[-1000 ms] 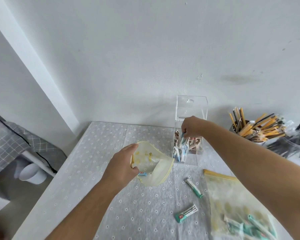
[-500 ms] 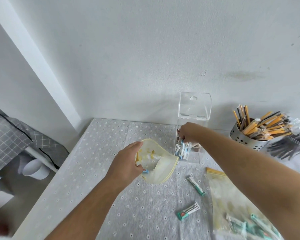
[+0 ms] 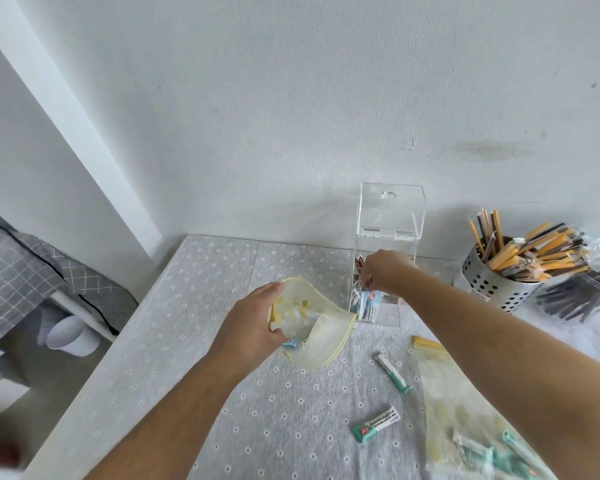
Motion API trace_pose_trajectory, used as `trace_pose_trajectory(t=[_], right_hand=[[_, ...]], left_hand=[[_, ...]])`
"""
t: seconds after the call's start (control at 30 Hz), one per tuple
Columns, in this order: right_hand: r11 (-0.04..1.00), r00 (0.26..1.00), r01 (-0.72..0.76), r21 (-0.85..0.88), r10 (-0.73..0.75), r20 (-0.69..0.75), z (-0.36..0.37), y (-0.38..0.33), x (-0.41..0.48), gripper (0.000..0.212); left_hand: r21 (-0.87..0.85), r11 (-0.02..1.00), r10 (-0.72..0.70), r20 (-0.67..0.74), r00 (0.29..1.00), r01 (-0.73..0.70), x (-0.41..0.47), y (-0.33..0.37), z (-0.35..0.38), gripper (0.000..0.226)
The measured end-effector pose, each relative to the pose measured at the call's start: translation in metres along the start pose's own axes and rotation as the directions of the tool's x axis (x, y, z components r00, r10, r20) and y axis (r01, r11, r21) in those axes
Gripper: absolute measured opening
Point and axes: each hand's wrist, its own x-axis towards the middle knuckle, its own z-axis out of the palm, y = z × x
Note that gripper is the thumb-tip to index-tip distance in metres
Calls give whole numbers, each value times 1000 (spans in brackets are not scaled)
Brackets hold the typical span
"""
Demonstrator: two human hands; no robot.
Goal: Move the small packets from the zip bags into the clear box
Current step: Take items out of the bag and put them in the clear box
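My left hand [image 3: 253, 327] grips the rim of a pale yellow zip bag [image 3: 321, 341], held open just above the table; a blue packet [image 3: 289, 342] shows by my thumb. My right hand [image 3: 383, 275] reaches down into the clear box [image 3: 388, 311], fingers curled over a bunch of blue-and-white small packets [image 3: 368, 303] standing in the box's front part. The box's lid [image 3: 390, 211] stands open against the wall. Two green-and-white packets [image 3: 394, 372] [image 3: 376, 424] lie loose on the cloth. A second zip bag [image 3: 465, 410] with several green packets lies under my right forearm.
A perforated metal cup [image 3: 492, 282] full of yellow and brown sticks stands right of the box, with dark wrapped items [image 3: 586, 296] beside it. The wall runs close behind the box. The table's left edge [image 3: 118, 341] drops to the floor, where a bed and white cup sit.
My right hand has sunk a little deeper into the box with the packets. My left hand keeps hold of the yellow bag. The view has tilted up slightly.
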Motion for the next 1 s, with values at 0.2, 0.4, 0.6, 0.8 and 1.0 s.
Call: trace_pose_trajectory(t=[0.2, 0.4, 0.6, 0.8, 1.0], right_hand=[[950, 984, 80, 301, -27, -175, -29, -3, -27, 13], [783, 942, 278, 557, -108, -319, -51, -47, -83, 12], [759, 943, 332, 560, -281, -178, -12, -104, -99, 24], [902, 969, 223, 369, -245, 15, 39, -135, -57, 48], [985, 980, 148, 91, -158, 117, 69, -143, -30, 36]], left_hand=[[-16, 1000, -5, -3, 1000, 5, -2, 2, -2, 73], [-53, 999, 2, -26, 1000, -4, -10, 1, -4, 74], [-78, 997, 22, -43, 999, -26, -23, -7, 1, 73], [-81, 995, 54, -58, 997, -59, -39, -20, 2, 74], [-102, 992, 67, -21, 998, -69, -49, -23, 7, 75]])
